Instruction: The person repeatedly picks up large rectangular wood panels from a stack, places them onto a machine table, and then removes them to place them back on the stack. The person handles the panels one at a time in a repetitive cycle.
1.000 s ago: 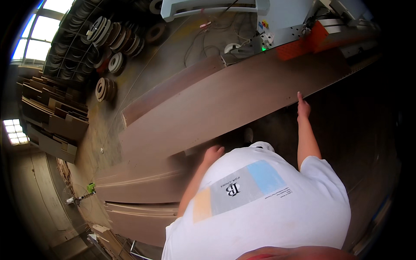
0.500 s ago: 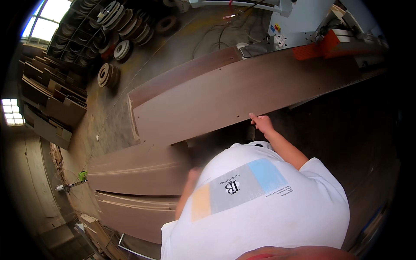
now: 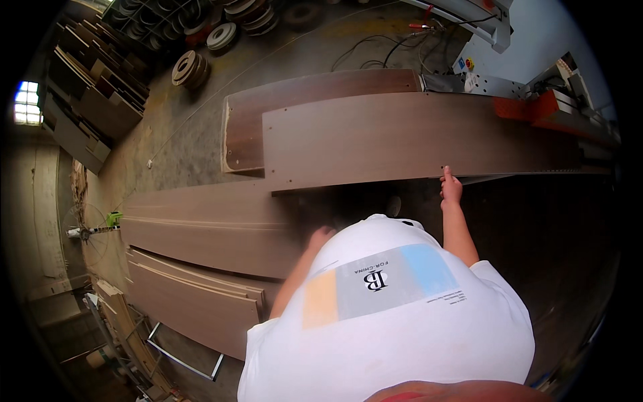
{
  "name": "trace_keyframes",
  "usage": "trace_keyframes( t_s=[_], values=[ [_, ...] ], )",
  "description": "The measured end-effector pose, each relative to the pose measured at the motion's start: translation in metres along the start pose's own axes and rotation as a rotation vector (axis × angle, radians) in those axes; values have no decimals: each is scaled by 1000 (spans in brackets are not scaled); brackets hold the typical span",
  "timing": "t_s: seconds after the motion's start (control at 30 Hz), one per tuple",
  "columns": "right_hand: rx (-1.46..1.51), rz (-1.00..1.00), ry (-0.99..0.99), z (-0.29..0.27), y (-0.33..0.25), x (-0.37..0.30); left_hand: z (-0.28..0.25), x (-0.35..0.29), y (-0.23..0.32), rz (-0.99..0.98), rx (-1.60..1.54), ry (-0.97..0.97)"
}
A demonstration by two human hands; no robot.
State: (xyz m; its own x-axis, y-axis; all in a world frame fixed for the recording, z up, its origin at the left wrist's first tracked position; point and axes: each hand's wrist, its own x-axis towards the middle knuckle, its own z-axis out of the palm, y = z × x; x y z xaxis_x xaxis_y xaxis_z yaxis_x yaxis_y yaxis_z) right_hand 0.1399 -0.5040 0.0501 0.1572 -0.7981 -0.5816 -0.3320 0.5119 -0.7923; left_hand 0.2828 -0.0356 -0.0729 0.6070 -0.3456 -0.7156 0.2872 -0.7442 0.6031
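A long brown wood-look panel (image 3: 375, 137) with small drilled holes lies ahead of me, its right end at the machine. My right hand (image 3: 451, 189) is closed on its near edge, thumb on top. My left hand (image 3: 321, 237) hangs low beside my shirt, near the stacked brown panels (image 3: 201, 213) on the left; its fingers are partly hidden and unclear. Beneath and behind the long panel, a second brown panel (image 3: 244, 137) sticks out at the left and along the far side.
A grey machine with an orange guard (image 3: 514, 107) stands at the far right. Cables (image 3: 375, 50) and edging rolls (image 3: 190, 70) lie on the floor beyond. More boards (image 3: 100, 100) lean at the far left. A metal frame (image 3: 184, 358) stands below the stacked panels.
The long panel has slid right toward the machine, baring more of the panel beneath. My right hand has moved right along with it, and my view has shifted.
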Motion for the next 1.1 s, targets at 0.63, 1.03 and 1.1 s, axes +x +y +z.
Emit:
trace_keyframes(
  t_s=[0.63, 1.03, 1.1],
  values=[
    [-251, 29, -93, 74, 21, -65, -64, 25, -174, 100, 255, -13],
    [-438, -49, -509, 142, 43, -140, -91, 33, -196, 144, 12, -10],
    [-397, -6, -539, 141, 36, -140, -96, 34, -198, 171, 46, -13]
  ],
)
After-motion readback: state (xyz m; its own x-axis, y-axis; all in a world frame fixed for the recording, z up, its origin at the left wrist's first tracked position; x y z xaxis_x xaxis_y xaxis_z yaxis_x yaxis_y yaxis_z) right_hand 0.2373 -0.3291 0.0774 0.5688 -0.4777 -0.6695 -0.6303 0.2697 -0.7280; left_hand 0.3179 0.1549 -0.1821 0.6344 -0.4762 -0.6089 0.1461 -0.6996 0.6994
